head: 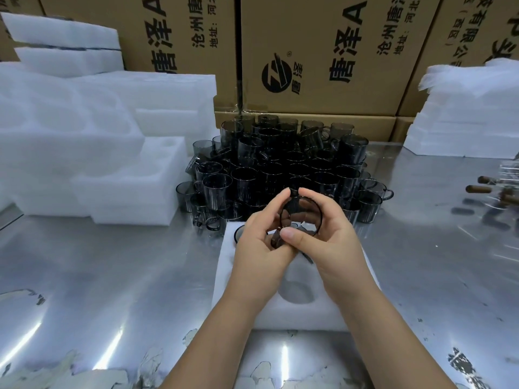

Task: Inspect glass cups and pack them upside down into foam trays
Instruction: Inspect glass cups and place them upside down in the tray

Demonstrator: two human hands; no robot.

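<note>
Both hands hold one smoky grey glass cup [302, 213] above a white foam tray [323, 313] lying on the metal table. The cup's mouth faces me. My left hand [262, 240] grips it from the left, with its fingertips on the rim. From the right my right hand [327, 234] grips it, thumb across the near rim. In the tray's far left pocket sits another dark cup [238, 234], mostly hidden by my left hand. A round pocket [297, 293] near the tray's front has nothing in it. Behind the tray rises a pile of several dark glass cups [280, 164].
Stacks of white foam trays [106, 153] stand at the left, and more foam [466, 116] is stacked at the right. Cardboard boxes [323, 57] line the back. Brown cylindrical items [483, 188] lie at the right edge. The shiny table [112, 276] reflects light.
</note>
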